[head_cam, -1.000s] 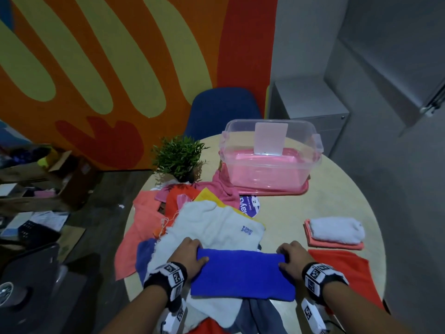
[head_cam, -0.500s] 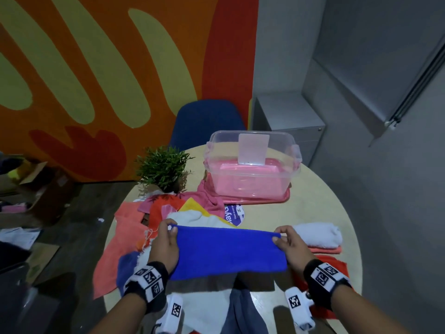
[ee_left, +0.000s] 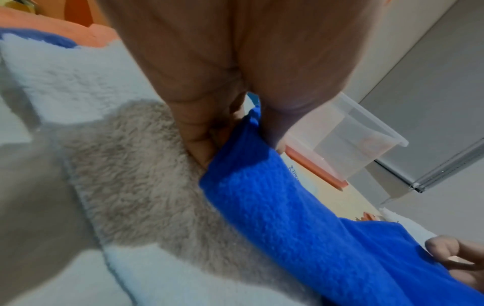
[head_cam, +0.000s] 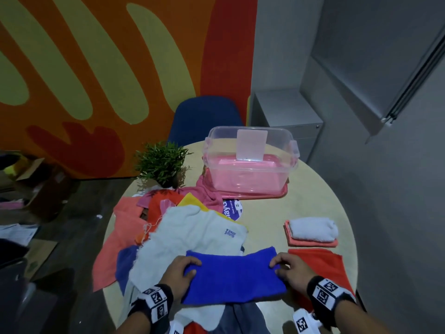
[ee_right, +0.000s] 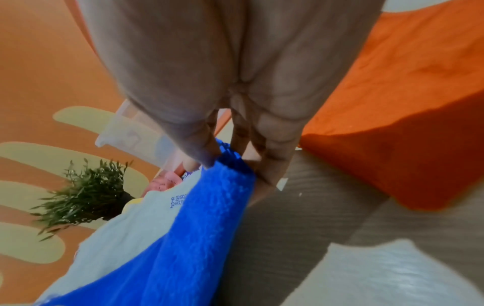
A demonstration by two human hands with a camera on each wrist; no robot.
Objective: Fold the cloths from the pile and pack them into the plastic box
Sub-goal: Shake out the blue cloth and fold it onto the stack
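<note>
A blue cloth [head_cam: 232,276] lies folded into a band across the near part of the round table, on top of a white towel [head_cam: 192,232] and the mixed pile of cloths [head_cam: 134,227]. My left hand [head_cam: 179,273] pinches its left end [ee_left: 251,124], thumb on top. My right hand [head_cam: 290,271] pinches its right end [ee_right: 228,159]. The clear plastic box [head_cam: 250,160] stands open at the far side on a pink lid. A folded white cloth on a folded coral one [head_cam: 311,231] sits at the right.
A small green potted plant [head_cam: 161,162] stands left of the box. An orange cloth [head_cam: 320,263] lies flat by my right hand. A blue chair [head_cam: 204,119] is behind the table, a grey cabinet [head_cam: 286,116] to its right. Cardboard boxes sit on the floor at left.
Both hands lifted the blue cloth by its ends, folded it over and brought it back down onto the pile near me. The camera view shifted too.
</note>
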